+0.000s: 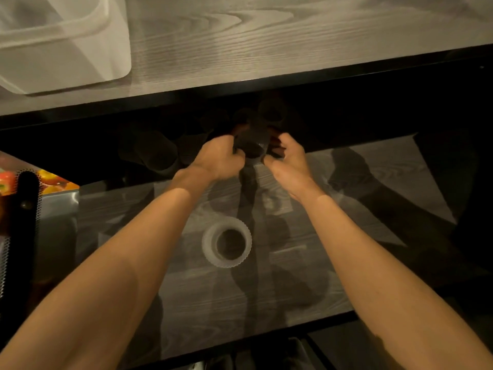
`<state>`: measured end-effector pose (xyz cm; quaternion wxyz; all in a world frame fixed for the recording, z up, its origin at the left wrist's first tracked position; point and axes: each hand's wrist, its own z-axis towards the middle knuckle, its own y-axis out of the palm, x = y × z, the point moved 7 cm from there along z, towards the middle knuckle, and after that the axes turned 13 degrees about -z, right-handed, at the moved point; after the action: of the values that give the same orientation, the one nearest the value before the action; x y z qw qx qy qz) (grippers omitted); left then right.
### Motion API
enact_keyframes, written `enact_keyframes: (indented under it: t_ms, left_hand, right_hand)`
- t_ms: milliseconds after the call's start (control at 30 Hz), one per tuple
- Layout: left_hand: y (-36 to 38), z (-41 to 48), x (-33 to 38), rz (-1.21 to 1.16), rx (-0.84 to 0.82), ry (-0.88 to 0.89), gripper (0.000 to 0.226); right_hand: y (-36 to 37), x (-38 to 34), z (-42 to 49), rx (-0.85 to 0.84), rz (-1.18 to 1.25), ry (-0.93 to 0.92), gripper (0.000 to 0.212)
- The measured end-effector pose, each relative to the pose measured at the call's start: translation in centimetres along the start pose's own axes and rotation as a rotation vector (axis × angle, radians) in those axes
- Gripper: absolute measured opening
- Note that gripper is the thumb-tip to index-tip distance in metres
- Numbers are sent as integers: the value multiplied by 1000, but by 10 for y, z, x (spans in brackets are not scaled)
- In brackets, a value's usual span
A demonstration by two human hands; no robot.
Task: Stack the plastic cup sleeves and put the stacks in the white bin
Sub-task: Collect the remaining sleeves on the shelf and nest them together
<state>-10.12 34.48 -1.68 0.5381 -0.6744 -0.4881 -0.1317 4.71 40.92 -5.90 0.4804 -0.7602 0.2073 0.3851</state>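
— Dim light is falling over a grey wood-grain table at the top of the head view, and the white bin is sitting on its far left corner. What is happening underneath?

— Both arms are reaching onto a lower shelf under the table edge. The left hand and the right hand are meeting in the shadow, fingers of both curling round a clear cup sleeve, one from each side. Their tips are disappearing into the dark.

— And the other sleeves?

— A ribbed sleeve is standing upright on the shelf between the forearms, mouth up, well apart from the hands. Dark rounded shapes are lying further back to the left; whether they are sleeves I cannot tell.

— How should this step be going?

— My judgement: the held sleeve should be coming out into the light, staying level, then lining up mouth to mouth over the ribbed sleeve and sliding on straight. Thin plastic is probably flexing easily, so a light squeeze is serving better than a hard one.

— Any writing showing?

— None that I am reading. A bright printed surface is peeking in at the left behind a black perforated strip, but it is showing no legible words or brand.
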Motion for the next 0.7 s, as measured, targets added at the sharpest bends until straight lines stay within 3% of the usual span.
enact_keyframes:
  t_ms: [200,400,567,700]
  left_hand:
    - [0,6,-4,-28,10,-47,25]
    - [11,10,-1,74,-44,-50,8]
    - [21,10,10,282,-93,-22,20]
    - [35,7,14,415,-166,13,38]
  right_hand:
    - [-2,2,8,5,-9,22,27]
    - [12,9,7,-91,-73,50,27]
    - [15,16,5,-100,-225,17,26]
    - [16,30,5,-164,-326,55,49]
